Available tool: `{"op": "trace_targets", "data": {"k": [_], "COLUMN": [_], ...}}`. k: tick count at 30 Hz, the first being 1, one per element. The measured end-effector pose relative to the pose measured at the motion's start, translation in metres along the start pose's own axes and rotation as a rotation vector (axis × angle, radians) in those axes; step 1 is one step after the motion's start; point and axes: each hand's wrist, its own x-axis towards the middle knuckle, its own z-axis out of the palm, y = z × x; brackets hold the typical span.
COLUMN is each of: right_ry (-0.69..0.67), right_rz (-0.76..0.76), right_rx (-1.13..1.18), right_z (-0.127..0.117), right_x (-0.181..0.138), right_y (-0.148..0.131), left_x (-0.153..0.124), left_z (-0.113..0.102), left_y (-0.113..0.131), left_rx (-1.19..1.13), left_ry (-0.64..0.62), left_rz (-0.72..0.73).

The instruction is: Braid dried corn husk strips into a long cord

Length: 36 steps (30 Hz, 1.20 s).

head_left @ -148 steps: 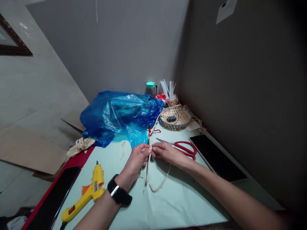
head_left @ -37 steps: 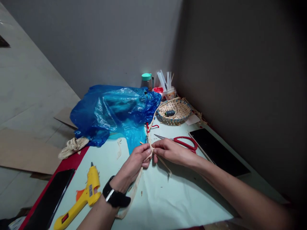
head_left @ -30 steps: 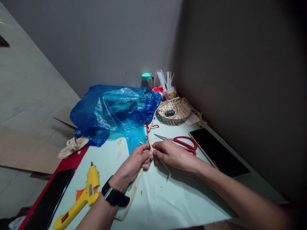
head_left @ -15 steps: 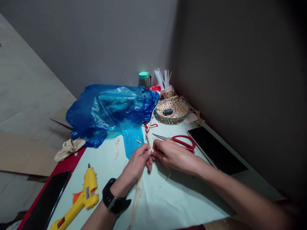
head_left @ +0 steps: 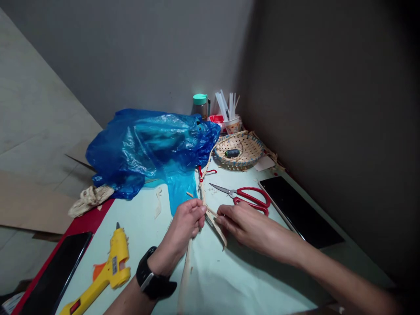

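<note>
My left hand [head_left: 184, 225] pinches a braid of pale straw strips [head_left: 204, 199] that runs from my fingers toward the woven basket [head_left: 239, 152]. One loose strip [head_left: 185, 273] hangs from that hand down toward me. My right hand [head_left: 244, 225] is closed on another strip [head_left: 218, 225] that angles out to the right of the braid. Both hands rest low over the pale green table cover [head_left: 229, 280]. A black watch sits on my left wrist.
Red-handled scissors [head_left: 246, 196] lie just beyond my right hand. A yellow glue gun [head_left: 105, 273] lies at the front left. A blue plastic bag [head_left: 147, 151], a bundle of straw [head_left: 88, 197], two dark tablets [head_left: 300, 210], [head_left: 54, 275], a jar and a cup of sticks [head_left: 229, 118] surround them.
My right hand has slid to the right and toward me, drawing a strip out away from the braid. My left hand keeps its pinch. The view has shifted slightly.
</note>
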Motion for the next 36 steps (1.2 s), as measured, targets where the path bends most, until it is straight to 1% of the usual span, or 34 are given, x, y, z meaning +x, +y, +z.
{"op": "trace_targets", "data": {"k": [2,3,6,10,14,16,18,19,20,22,23,24,26,28,30,32,34,36], "right_ry": [0.023,0.024,0.009,0.007,0.057,0.049,0.066,0.115,0.198,0.377,0.433,0.454,0.422,0.397,0.405,0.421,0.474,0.554], "right_rz": [0.015,0.005,-0.045,-0.086,-0.019,0.021,0.030,0.033,0.046,0.098,0.125,0.143,0.151,0.145,0.127,0.091,0.060,0.043], "right_rx": [-0.041,-0.022,0.110,0.296,0.445,0.535,0.549,0.495,0.391,0.069,-0.111,-0.279,-0.539,-0.681,-0.729,-0.701,-0.618,-0.473], "right_z": [0.002,0.003,0.005,0.005,0.003,0.001,-0.004,-0.007,-0.009,-0.012,-0.011,-0.008,0.000,0.010,0.016,0.016,0.013,0.009], "right_x": [-0.009,-0.013,-0.019,-0.019,-0.019,-0.021,-0.025,-0.027,-0.029,-0.031,-0.031,-0.030,-0.027,-0.022,-0.017,-0.016,-0.019,-0.028], "right_y": [-0.004,-0.005,-0.006,0.000,0.009,0.013,0.017,0.019,0.022,0.029,0.033,0.037,0.043,0.046,0.047,0.045,0.041,0.036], "left_x": [-0.001,-0.002,-0.003,-0.002,-0.002,-0.002,-0.002,-0.002,-0.002,-0.003,-0.004,-0.005,-0.005,-0.004,-0.004,-0.003,-0.003,-0.004], "left_z": [0.001,0.001,0.003,0.006,0.004,0.002,0.001,0.001,0.001,0.001,0.001,0.001,0.002,0.002,0.003,0.002,0.001,0.000], "left_y": [0.000,0.000,0.001,0.005,0.009,0.009,0.009,0.009,0.009,0.009,0.009,0.009,0.009,0.009,0.009,0.010,0.010,0.010], "left_rx": [0.020,0.028,0.034,-0.008,-0.118,-0.168,-0.198,-0.208,-0.216,-0.228,-0.232,-0.235,-0.239,-0.250,-0.276,-0.312,-0.358,-0.420], "left_ry": [0.014,0.018,0.005,-0.015,-0.044,-0.057,-0.047,-0.037,-0.028,-0.015,-0.012,-0.009,-0.005,-0.013,-0.029,-0.040,-0.051,-0.070], "left_rz": [0.009,0.006,-0.002,0.003,-0.008,-0.022,-0.025,-0.022,-0.017,-0.012,-0.011,-0.008,-0.004,-0.002,-0.002,0.000,-0.001,-0.003]}}
